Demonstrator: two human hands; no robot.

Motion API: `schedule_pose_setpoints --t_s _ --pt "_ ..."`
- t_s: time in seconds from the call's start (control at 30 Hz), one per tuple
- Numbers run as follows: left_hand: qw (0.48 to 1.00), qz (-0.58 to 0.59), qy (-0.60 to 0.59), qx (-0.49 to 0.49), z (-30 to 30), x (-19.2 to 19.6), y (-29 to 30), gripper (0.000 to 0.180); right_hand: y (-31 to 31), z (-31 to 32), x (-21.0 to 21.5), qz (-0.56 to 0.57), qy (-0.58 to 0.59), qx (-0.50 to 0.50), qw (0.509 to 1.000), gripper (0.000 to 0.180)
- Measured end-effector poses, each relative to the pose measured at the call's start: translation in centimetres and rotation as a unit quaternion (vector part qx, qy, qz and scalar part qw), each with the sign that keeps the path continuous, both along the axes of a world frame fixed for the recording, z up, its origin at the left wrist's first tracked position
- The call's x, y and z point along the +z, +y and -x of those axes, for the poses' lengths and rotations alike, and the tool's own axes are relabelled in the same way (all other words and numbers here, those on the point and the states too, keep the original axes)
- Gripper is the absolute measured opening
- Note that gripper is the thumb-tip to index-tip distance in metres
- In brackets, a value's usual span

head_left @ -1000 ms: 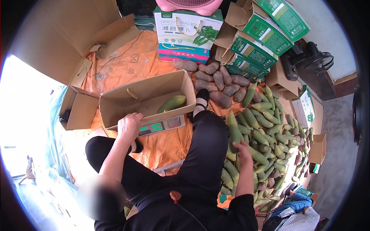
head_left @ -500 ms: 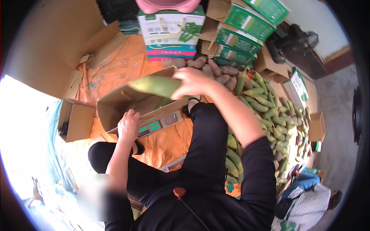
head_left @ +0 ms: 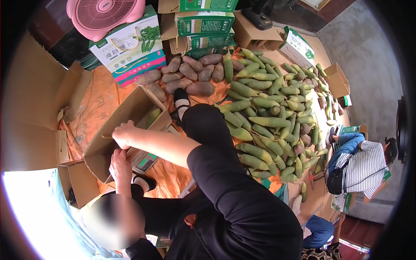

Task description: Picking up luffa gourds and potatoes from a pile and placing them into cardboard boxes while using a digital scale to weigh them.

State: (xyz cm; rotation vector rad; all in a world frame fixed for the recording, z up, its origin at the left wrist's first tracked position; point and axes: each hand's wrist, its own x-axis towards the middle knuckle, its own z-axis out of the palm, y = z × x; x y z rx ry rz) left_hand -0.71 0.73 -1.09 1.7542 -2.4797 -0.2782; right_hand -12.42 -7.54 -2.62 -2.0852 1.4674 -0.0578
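A long open cardboard box (head_left: 97, 149) stands tilted across the view, over a digital scale (head_left: 145, 161) with a lit green display. Inside the box's far end lies a green radish (head_left: 153, 117). My right hand (head_left: 125, 134) reaches into the box's opening with its fingers curled down; what they hold, if anything, is hidden behind the hand. Close by, my left hand (head_left: 121, 168) grips the box's near wall, the fingers bent over its edge.
A large heap of green radishes (head_left: 268, 122) spreads to my right. Dusky reddish roots (head_left: 200, 89) lie beyond my shoe. A pink fan (head_left: 105, 15) sits on a printed carton (head_left: 125, 41), beside stacked green cartons (head_left: 206, 24). A person in a striped shirt (head_left: 359, 169) crouches at far right.
My right hand has moved left and down into the box; the green radish it carried is out of sight. The view has swung right, showing more of the heap. My left hand stays at the box.
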Motion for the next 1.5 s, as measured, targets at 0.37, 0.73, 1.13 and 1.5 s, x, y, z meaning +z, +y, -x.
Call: schedule_pose_setpoints --t_s 0.37,0.73,1.13,1.5 --pt "1.0 0.007 0.009 -0.001 -0.4 0.8 0.4 0.022 3.0 22.9 9.3 0.163 -0.359 -0.25 0.885 0.023" --pt "0.999 0.014 0.026 -0.016 0.7 1.0 0.4 0.024 21.9 40.3 -19.2 -0.052 0.032 -0.58 0.812 0.045" --pt "0.999 0.021 0.018 0.027 0.3 0.8 0.5 0.019 24.9 35.7 -24.3 -0.069 0.097 -0.605 0.787 0.069" --pt "0.999 0.031 0.012 0.016 0.0 0.7 0.3 0.013 24.3 36.3 -21.6 0.053 -0.037 -0.674 0.736 0.06"
